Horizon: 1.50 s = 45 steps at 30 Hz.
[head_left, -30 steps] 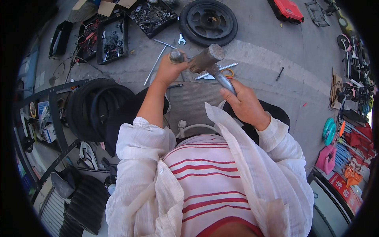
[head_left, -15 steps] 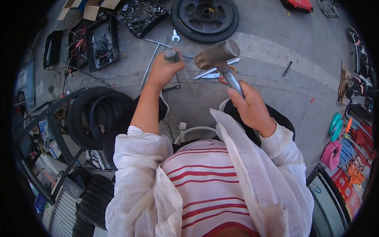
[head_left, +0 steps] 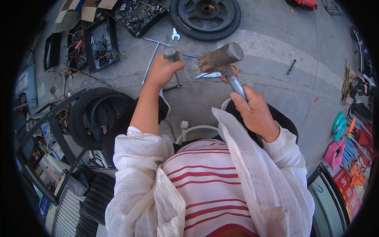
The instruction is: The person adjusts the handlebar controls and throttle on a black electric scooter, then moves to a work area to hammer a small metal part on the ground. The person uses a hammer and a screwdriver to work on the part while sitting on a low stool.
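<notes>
My left hand is wrapped round a thick metal bar, whose worn, round top end points up. What lies below my fist is partly hidden. My right hand grips the metal handle of a short sledgehammer. Its rusty head is in the air, to the right of the bar and apart from it. On the ground beneath the head are scissors with red and orange handles, partly covered. A long T-shaped metal rod lies beside my left hand.
Ahead lie a wheel with a black tyre and an open-end wrench. Black trays of metal parts stand at far left. Tyres are by my left leg. A bolt lies to the right.
My right hand and the sledgehammer have shifted slightly right and nearer to me. My left hand keeps its hold on the bar in nearly the same place.
</notes>
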Available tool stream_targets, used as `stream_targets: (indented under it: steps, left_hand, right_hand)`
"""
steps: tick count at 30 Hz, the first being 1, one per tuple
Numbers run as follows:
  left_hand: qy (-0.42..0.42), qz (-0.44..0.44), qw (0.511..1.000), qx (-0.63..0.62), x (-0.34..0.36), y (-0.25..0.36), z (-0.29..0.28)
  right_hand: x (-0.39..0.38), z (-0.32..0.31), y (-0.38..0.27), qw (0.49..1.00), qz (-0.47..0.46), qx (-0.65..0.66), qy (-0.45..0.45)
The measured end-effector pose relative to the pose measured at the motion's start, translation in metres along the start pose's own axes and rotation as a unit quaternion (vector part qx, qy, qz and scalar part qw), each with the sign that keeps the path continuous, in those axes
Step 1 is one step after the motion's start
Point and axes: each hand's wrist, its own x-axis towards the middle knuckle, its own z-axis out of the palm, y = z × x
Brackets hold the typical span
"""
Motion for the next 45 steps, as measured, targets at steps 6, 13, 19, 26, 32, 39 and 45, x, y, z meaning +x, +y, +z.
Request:
stream_targets:
  steps: [6,13,19,26,32,39,45]
  left_hand:
    - [-0.016,-0.022,0.999,0.019,0.006,-0.004,-0.003]
    - [0.000,0.007,1.000,0.001,-0.005,-0.001,0.001]
    - [0.009,0.013,1.000,-0.009,-0.006,-0.011,-0.001]
    - [-0.027,0.027,0.999,0.011,-0.013,-0.016,-0.003]
    - [-0.033,0.024,0.999,-0.027,-0.024,-0.016,-0.006]
    - [-0.035,0.076,0.995,0.058,-0.033,-0.025,-0.003]
    - [-0.045,0.039,0.998,0.012,-0.038,-0.017,0.003]
  right_hand:
    - [0.001,0.001,0.002,1.000,-0.003,-0.011,-0.002]
    - [0.008,-0.003,-0.017,0.999,-0.038,-0.033,-0.013]
    - [0.030,-0.004,-0.059,0.983,-0.134,-0.119,-0.045]
    - [0.039,-0.013,-0.084,0.974,-0.167,-0.142,-0.049]
    - [0.010,-0.025,-0.154,0.967,-0.247,-0.008,0.064]
    - [0.036,0.008,-0.023,0.967,-0.095,-0.231,-0.045]
    - [0.019,0.000,-0.025,0.986,-0.083,-0.142,0.004]
